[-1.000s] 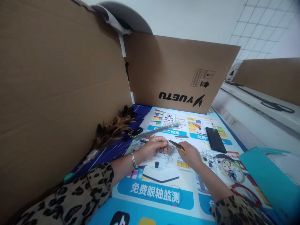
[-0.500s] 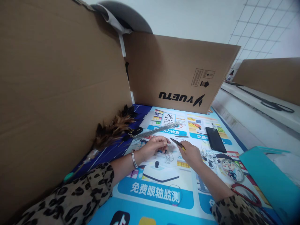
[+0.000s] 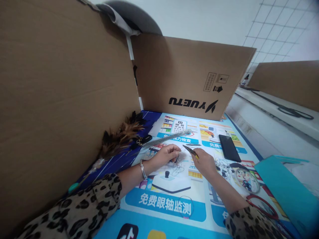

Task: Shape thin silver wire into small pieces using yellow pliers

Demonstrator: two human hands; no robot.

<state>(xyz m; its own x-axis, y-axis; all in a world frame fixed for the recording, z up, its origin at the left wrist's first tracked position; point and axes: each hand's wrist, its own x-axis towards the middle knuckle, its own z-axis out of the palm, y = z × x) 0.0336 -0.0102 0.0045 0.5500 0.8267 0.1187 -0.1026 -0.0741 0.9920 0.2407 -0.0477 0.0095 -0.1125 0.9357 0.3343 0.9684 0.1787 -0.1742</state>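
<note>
Loosely tangled thin silver wire (image 3: 177,168) hangs from pinching left hand (image 3: 164,156); right hand (image 3: 204,162) grips pointed tool (image 3: 190,151).

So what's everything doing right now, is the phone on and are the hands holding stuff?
left hand: pinched shut on the wire shape
wire shape: bent, held up top, bottom on the mat
right hand: closed around the pliers
pliers: tips aimed toward the left hand
phone: screen dark, lying flat
feather duster: lying beside the cardboard wall
wire bundle: lying flat
</note>
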